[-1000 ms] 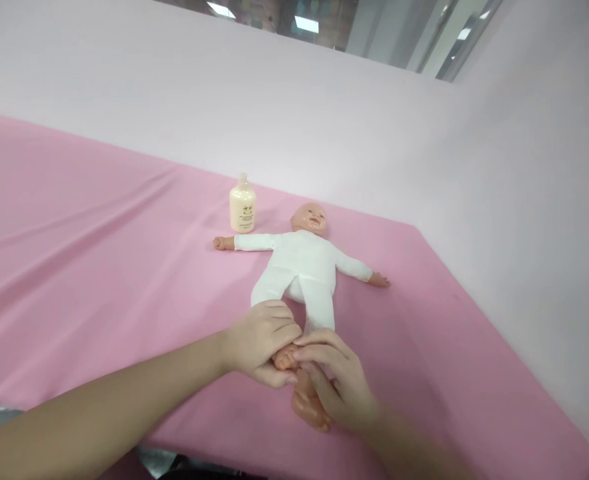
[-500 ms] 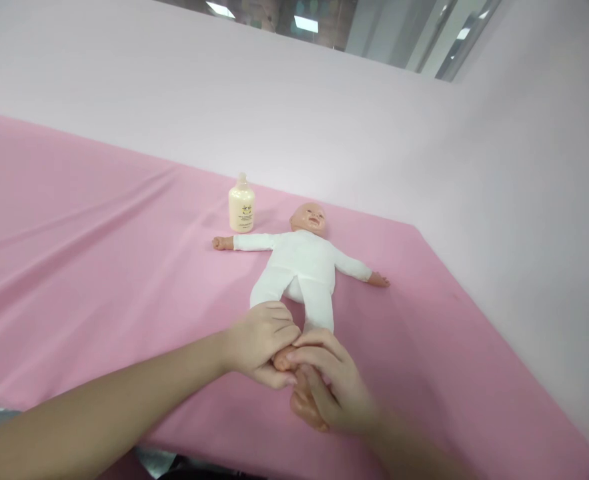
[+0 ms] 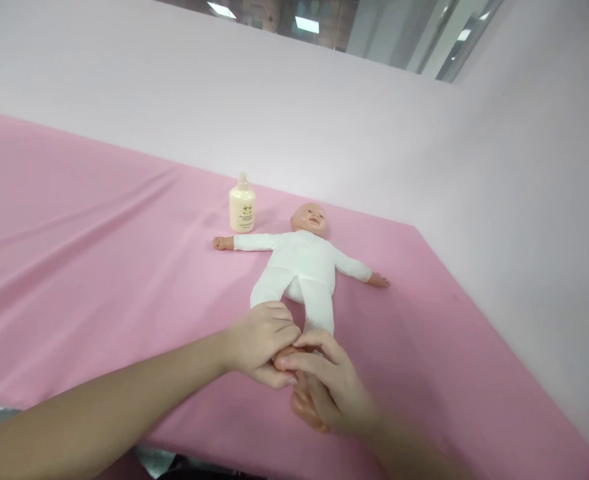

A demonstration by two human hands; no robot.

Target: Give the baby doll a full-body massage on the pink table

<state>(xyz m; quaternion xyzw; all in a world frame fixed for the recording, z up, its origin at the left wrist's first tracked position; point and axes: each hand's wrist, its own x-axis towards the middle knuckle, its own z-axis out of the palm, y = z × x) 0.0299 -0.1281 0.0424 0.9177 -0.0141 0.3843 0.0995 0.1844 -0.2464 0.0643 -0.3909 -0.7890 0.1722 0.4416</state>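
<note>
- Head view: the doll lies face up on the pink cloth, head far, feet near.
- The left hand wraps the doll's left-side foot; if that hold loosened, the foot could slip out.
- The right hand has bent fingers against the same foot; I cannot tell whether they grip. Pressing too hard could twist the ankle.
- The other foot lies nearer, partly behind the right hand, and could get knocked.
- A tug nearward could drag the doll, its left-side arm perhaps toppling the bottle just beyond.
</note>
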